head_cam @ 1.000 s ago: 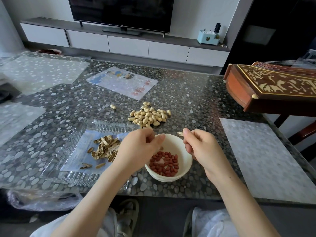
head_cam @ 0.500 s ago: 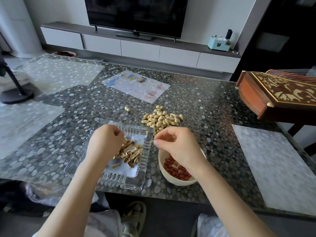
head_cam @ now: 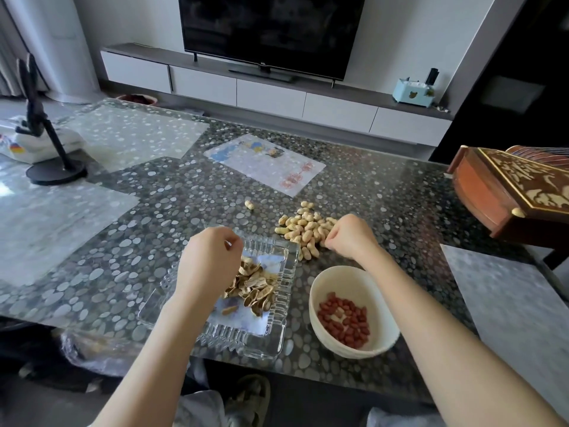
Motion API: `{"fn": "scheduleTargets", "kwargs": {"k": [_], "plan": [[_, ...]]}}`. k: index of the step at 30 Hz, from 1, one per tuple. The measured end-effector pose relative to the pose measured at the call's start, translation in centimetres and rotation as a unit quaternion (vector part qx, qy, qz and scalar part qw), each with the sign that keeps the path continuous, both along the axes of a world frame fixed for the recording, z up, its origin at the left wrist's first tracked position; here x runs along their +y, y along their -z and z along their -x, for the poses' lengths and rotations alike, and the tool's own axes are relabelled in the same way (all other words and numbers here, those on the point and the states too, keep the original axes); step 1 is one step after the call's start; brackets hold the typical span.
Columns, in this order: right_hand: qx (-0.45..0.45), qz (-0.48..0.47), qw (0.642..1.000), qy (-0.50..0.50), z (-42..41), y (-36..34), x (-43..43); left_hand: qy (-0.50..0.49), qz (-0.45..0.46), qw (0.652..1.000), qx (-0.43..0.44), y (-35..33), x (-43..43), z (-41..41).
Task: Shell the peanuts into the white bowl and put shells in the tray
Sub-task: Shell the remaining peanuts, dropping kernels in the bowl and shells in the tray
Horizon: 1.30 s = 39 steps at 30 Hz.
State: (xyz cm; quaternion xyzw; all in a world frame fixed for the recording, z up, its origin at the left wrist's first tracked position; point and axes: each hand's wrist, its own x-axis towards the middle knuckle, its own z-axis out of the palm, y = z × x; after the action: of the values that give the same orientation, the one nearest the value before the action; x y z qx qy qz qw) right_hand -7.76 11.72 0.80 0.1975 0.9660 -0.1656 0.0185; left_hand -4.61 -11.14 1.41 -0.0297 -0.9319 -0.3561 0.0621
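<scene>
My left hand (head_cam: 209, 263) hovers over the back left of the clear glass tray (head_cam: 243, 340), fingers curled in, with nothing visible in them. Empty peanut shells (head_cam: 255, 288) lie heaped in the tray. My right hand (head_cam: 349, 237) reaches into the right side of the pile of unshelled peanuts (head_cam: 303, 226), its fingertips curled down round a peanut at the pile's edge. The white bowl (head_cam: 317, 291) stands to the right of the tray, below my right forearm, with red-skinned kernels (head_cam: 345, 318) in it. One stray peanut (head_cam: 249, 205) lies left of the pile.
A carved wooden instrument (head_cam: 508, 192) juts over the table's right side. A black stand (head_cam: 55, 167) sits at the far left and a printed sheet (head_cam: 264, 163) lies beyond the pile. A plastic bag (head_cam: 92, 346) hangs below the near table edge.
My right hand has moved from above the bowl, past the tray's corner, out to the peanut pile. My left hand went from the bowl to the tray and stays there. The view has shifted.
</scene>
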Motion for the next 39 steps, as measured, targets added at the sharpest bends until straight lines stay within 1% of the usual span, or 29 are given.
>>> {"fn": "scheduleTargets", "kwargs": {"k": [2, 4, 6, 9, 11, 13, 15, 19, 21, 25, 27, 29, 31, 33, 35, 39], "plan": [[-0.056, -0.004, 0.998, -0.019, 0.9, 0.3, -0.1, -0.001, -0.008, 1.0, 0.001, -0.1, 0.2, 0.1], [-0.094, -0.011, 0.994, -0.046, 1.3, 0.5, -0.8, -0.002, -0.011, 1.0, 0.003, -0.2, 0.4, 0.0], [-0.099, -0.001, 0.994, -0.052, 1.9, 0.7, -1.1, 0.002, -0.012, 1.0, 0.005, -0.2, 0.7, 0.0], [-0.082, -0.006, 0.995, -0.051, 2.3, 1.5, -0.9, 0.011, -0.013, 1.0, 0.01, -0.3, 1.0, 0.0], [-0.066, 0.017, 0.996, -0.059, 1.8, 1.6, -0.8, 0.022, -0.017, 1.0, 0.015, -0.3, 1.3, -0.1], [-0.032, 0.092, 0.993, -0.065, 0.7, 0.8, -0.9, 0.041, -0.036, 0.998, 0.011, -0.5, 1.6, -0.3], [0.013, 0.176, 0.982, -0.066, -1.2, -0.5, -1.3, 0.071, -0.074, 0.995, -0.002, -0.8, 2.2, -0.7], [0.136, 0.248, 0.951, -0.124, -6.7, -2.6, -2.9, 0.138, -0.128, 0.982, -0.025, -1.1, 3.6, -2.1], [0.172, 0.271, 0.938, -0.133, -9.2, -3.0, -3.4, 0.164, -0.169, 0.971, -0.035, -1.0, 4.1, -2.7], [0.231, 0.287, 0.921, -0.124, -12.2, -2.7, -3.5, 0.212, -0.231, 0.947, -0.068, -1.0, 4.8, -3.5], [0.256, 0.287, 0.916, -0.114, -12.9, -2.6, -3.1, 0.248, -0.237, 0.936, -0.081, -1.2, 5.2, -4.1], [0.269, 0.293, 0.912, -0.104, -13.6, -2.7, -2.6, 0.269, -0.224, 0.934, -0.075, -1.3, 5.7, -4.7], [0.262, 0.31, 0.908, -0.1, -14.0, -2.8, -2.1, 0.277, -0.235, 0.929, -0.073, -1.1, 6.2, -4.8], [0.239, 0.335, 0.906, -0.104, -14.5, -2.8, -1.4, 0.294, -0.285, 0.907, -0.1, -1.0, 6.5, -5.0], [0.207, 0.345, 0.906, -0.129, -14.8, -2.8, -1.0, 0.309, -0.333, 0.881, -0.13, -0.9, 6.7, -5.1], [0.189, 0.369, 0.893, -0.174, -15.4, -2.8, -0.8, 0.317, -0.37, 0.856, -0.174, -1.3, 7.5, -5.6]]}}
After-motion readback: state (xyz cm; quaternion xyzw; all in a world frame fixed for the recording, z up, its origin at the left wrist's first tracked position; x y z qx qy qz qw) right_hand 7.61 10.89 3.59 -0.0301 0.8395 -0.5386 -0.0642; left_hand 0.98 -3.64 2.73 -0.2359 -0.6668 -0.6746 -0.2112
